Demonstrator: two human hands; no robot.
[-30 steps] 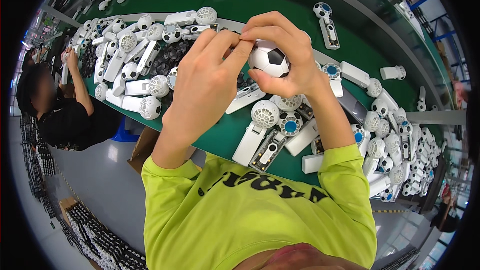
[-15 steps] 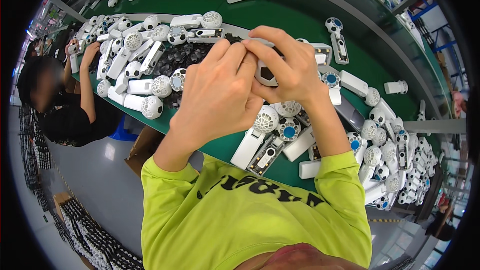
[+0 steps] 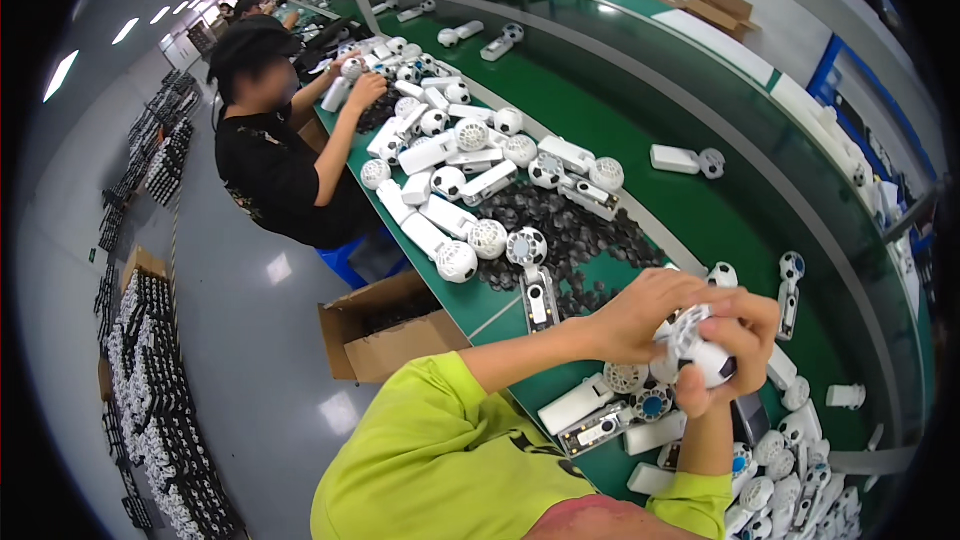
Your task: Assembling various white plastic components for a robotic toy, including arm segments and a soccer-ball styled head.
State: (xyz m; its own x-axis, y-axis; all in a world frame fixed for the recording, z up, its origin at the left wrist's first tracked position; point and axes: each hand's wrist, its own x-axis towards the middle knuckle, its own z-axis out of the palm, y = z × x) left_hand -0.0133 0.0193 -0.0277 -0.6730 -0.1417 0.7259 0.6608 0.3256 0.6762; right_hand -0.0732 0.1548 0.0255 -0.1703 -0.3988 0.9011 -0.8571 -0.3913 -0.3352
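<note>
Both hands are around the round, soccer-ball-patterned head of a white handheld fan (image 3: 706, 364). My left hand (image 3: 640, 315) grips it from the left, its fingertips at the vented front. My right hand (image 3: 745, 335) curls around the other side, thumb below. The palms and fingers hide the rest of this fan. Under my hands lie more fans, including an opened handle (image 3: 597, 427) with its inner parts showing and a fan head (image 3: 651, 402) with a blue centre. Small black pieces (image 3: 570, 230) are heaped beyond my left forearm.
White fans (image 3: 470, 135) crowd the green table toward a co-worker in black (image 3: 290, 155), whose hands are among them. Another pile (image 3: 790, 465) lies at lower right. A green conveyor belt (image 3: 620, 90) carries scattered fans. An open cardboard box (image 3: 395, 335) stands beside the table.
The view has swung left, so my hands now appear farther right and lower. My hands have shifted around the fan head, and its vented front now shows between them.
</note>
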